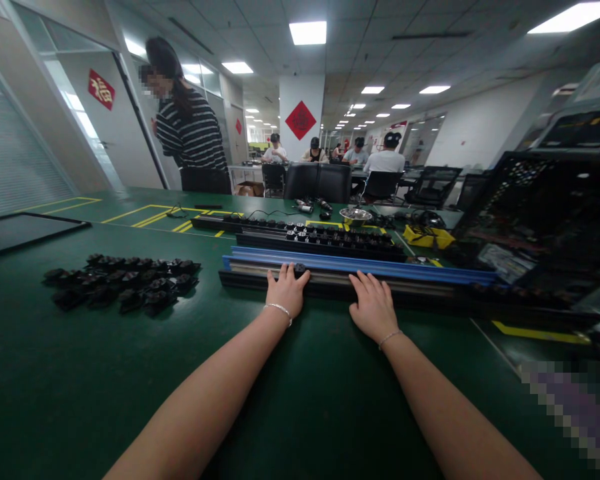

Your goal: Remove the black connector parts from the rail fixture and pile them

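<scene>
A long black rail [325,288] with a grey metal channel along it lies across the green table in front of me. My left hand [286,295] is over its left part, thumb and forefinger closed around a small black block [299,269] that sits at the channel. Further right, my right hand [374,305] rests on the same rail with fingers stretched out and nothing in it. Directly behind runs a blue rail [340,260]. Several loose black parts [127,283] lie in rows to the left of my left hand.
More black rails [325,248] carrying rows of small parts lie behind. A metal bowl [355,215], a yellow tray [427,238] and power tools [304,206] are at the back. A dark panel [25,230] lies left. A person in stripes [195,130] stands beyond the table.
</scene>
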Motion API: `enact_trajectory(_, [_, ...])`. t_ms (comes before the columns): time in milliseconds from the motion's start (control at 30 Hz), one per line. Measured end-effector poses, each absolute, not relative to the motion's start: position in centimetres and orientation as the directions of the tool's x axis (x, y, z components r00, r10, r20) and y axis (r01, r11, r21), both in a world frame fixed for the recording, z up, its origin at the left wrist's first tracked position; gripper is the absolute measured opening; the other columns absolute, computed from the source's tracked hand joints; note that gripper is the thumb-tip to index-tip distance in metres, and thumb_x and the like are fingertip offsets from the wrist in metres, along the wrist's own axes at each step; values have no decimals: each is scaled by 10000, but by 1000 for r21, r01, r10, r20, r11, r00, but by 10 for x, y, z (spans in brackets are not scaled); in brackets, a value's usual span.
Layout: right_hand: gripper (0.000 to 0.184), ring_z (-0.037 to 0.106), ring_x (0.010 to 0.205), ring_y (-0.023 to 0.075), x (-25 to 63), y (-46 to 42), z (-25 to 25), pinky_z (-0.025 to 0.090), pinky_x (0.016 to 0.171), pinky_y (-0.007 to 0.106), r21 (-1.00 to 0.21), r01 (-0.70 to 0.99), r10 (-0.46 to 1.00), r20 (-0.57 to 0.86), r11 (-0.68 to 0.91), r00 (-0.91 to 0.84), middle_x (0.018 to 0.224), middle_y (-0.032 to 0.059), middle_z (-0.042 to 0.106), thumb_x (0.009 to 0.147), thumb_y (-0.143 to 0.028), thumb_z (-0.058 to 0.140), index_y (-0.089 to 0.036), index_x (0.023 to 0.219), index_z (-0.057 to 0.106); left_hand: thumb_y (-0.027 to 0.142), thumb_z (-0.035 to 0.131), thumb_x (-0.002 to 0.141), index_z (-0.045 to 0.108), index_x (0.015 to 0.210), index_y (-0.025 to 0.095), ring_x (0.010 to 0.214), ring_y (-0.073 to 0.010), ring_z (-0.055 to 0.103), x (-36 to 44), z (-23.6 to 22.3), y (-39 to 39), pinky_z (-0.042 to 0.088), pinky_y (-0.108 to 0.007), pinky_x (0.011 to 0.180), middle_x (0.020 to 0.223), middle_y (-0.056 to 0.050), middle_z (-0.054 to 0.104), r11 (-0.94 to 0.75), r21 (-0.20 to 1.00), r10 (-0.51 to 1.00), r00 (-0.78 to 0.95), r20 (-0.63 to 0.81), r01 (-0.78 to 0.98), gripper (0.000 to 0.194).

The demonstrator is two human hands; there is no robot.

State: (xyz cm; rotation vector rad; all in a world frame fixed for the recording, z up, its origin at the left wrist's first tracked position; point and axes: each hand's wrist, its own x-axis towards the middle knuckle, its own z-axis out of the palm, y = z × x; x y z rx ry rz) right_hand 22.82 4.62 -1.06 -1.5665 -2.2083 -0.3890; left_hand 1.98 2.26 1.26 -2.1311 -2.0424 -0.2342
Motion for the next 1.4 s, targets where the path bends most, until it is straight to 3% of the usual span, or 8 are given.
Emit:
enact_trajectory(500, [566, 328, 1309, 237, 228, 46, -10, 210, 1087, 459, -28, 943, 836, 471, 332, -280, 1420, 71, 421, 756, -176, 414, -178, 1320, 471, 273, 415, 831, 378, 1356, 348, 1358, -313, 257, -6, 5, 20, 212, -624, 1025, 1468, -120, 338, 23, -40, 954, -10, 299, 999, 531])
enact_trajectory(1400, [568, 340, 1297, 235, 229, 47, -11, 222, 1080, 455, 1, 943, 829, 477, 332, -293, 1409, 72, 436, 758, -179, 413, -179, 1323, 467, 273, 437, 825, 378, 1356, 353, 1361, -302, 255, -35, 12, 13, 234, -585, 1031, 1469, -92, 346, 96, -79, 958, -71, 277, 992, 540])
